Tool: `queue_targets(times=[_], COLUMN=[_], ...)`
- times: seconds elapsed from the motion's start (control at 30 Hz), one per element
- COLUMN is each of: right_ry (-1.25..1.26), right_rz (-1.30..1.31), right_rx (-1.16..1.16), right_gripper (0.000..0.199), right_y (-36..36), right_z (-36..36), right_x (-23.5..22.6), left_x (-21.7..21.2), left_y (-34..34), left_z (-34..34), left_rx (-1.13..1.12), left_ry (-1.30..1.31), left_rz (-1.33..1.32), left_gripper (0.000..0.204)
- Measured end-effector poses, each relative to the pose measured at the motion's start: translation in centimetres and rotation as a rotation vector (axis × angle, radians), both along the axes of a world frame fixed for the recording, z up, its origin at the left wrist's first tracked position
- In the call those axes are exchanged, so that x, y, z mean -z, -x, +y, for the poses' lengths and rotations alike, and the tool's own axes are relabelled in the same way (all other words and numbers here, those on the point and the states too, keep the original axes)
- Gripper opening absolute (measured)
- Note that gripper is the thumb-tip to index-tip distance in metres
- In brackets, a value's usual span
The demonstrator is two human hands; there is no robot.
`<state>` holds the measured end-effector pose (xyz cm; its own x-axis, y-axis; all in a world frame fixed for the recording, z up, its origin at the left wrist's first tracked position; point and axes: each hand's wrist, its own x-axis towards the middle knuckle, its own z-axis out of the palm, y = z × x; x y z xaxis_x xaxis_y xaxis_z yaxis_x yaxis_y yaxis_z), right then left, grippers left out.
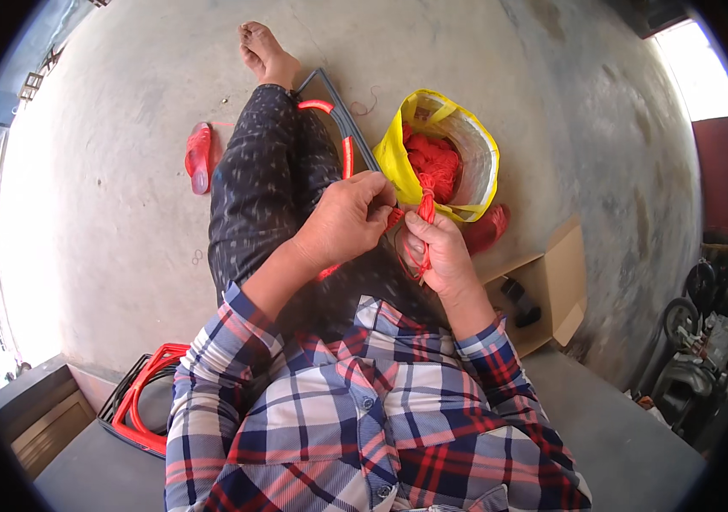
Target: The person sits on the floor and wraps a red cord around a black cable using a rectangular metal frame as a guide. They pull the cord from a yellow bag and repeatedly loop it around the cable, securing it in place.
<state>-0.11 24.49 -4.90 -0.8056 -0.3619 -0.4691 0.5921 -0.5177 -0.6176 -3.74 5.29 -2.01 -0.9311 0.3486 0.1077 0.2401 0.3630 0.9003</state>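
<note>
pinching red cord (425, 209) between hands (389, 226)

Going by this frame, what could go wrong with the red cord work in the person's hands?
The red cord runs taut from the right hand up into the yellow bag of loose red cord; a hard pull might tip the bag or snarl the pile.

The left hand pinches the cord close to the right hand, so strands could cross and knot wrongly.

The dark metal frame leans on the leg and could slip to the concrete floor.
</note>
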Motion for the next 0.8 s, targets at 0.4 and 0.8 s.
queue_targets(times=[0.4,0.8], right_ry=[-0.044,-0.292], right_rz=[0.049,0.194], right_rx=[-0.018,0.011], right_gripper=[0.015,0.02], right_y=[0.0,-0.5], right_z=[-0.2,1.5], right_x=[-0.1,-0.9], left_x=[0.4,2.4], left_y=[0.7,-0.4], left_z=[-0.3,0.9], left_rx=[0.078,-0.158], left_ry=[0.047,-0.662], left_rz=[-0.002,-0.956], left_gripper=[0.009,0.002])
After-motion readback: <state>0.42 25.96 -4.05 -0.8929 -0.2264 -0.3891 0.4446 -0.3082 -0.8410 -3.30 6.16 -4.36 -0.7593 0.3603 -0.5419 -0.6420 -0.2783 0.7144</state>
